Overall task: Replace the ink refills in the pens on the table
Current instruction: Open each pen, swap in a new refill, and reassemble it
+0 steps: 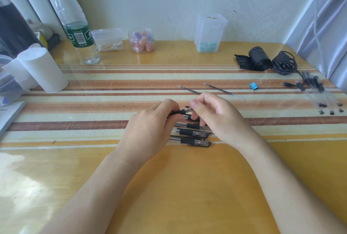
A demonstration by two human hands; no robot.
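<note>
Counter (187,186): yellow and shiny, with a striped mat (93,83) across the middle.
Middle: black pens (193,136) lie side by side.
Behind them: two thin refills (217,89) and a blue clip (253,86).
Right: clear pen tubes (317,90), a black roll (260,60).
Back: water bottle (78,32), jar (141,41), clear boxes (209,34).
Left: white paper roll (45,70).

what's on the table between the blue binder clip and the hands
In the head view, one loose refill lies on the striped mat between the blue binder clip and the hands; a second refill lies further left.

Water bottle (78,32), tissue roll (43,70), binder clip (253,85).
</note>
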